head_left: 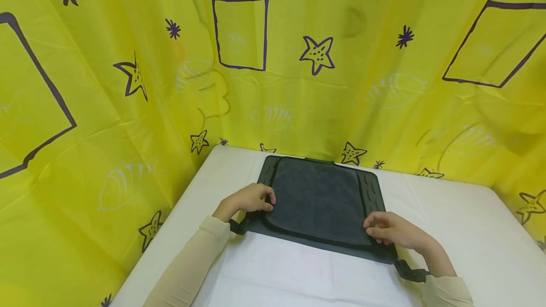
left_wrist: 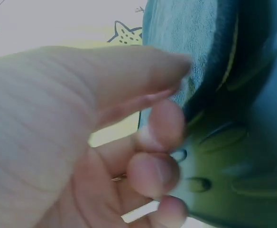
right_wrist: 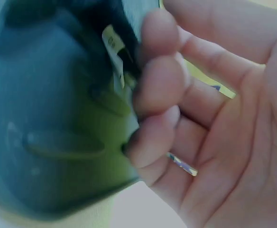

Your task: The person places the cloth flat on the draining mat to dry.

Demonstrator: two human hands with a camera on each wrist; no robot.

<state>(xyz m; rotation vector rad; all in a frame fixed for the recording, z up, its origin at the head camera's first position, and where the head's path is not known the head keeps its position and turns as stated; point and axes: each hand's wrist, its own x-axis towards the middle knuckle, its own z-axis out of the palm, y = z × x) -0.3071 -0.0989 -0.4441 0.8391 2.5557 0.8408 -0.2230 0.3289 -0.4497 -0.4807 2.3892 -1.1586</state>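
Observation:
A dark grey fabric mat [head_left: 317,198] with rounded corners lies over a black board [head_left: 374,192] with raised ribs along its sides. At the mat's left edge my left hand [head_left: 251,198] pinches the border between thumb and forefinger. My right hand [head_left: 394,230] holds the opposite edge near the front right corner, fingers curled. In the left wrist view the mat [left_wrist: 188,28] has a fuzzy surface beside the thumb tip. A small white label [right_wrist: 112,42] hangs at the mat's edge in the right wrist view. The mat's underside is hidden.
Under the board is a white-covered table [head_left: 443,207], its surface extending to both sides and in front. A yellow curtain [head_left: 281,94] printed with stars, fish and squares hangs directly behind and to the left. Black wrist straps [head_left: 411,271] sit at both sleeves.

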